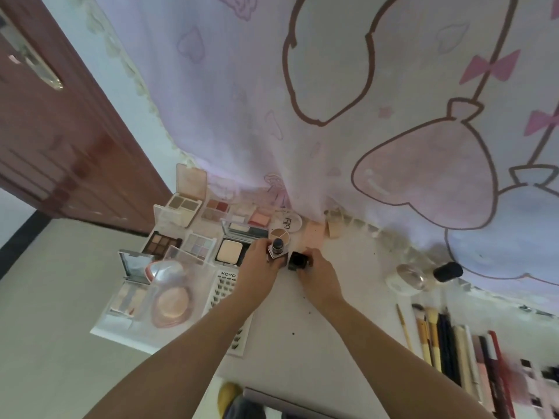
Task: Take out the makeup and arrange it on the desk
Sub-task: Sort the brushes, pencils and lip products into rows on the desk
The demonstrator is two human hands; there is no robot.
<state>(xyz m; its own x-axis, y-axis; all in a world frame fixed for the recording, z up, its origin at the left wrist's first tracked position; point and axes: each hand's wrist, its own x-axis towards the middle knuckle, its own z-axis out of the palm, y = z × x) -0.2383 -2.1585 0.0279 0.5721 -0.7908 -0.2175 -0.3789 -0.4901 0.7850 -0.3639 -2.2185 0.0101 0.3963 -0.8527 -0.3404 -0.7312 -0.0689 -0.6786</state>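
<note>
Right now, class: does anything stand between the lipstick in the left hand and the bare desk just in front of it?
Nothing visible does. The left hand holds the lipstick over bare desk; the palettes lie to its left.

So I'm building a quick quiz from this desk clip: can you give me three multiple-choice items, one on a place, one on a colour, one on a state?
1. Where do the makeup brushes lie on the desk?
A. far left edge
B. right side
C. under the lash card

2. What colour is the cap in the right hand?
A. black
B. pink
C. white

3. In what state is the lipstick that the left hand holds?
A. capped
B. uncapped
C. lying on the desk

Answers:
1 B, the brushes lie in a row to the right of both arms.
2 A, the square cap in the fingers is plainly black.
3 B, its tip shows bare above the tube, with the cap apart in the other hand.
</note>
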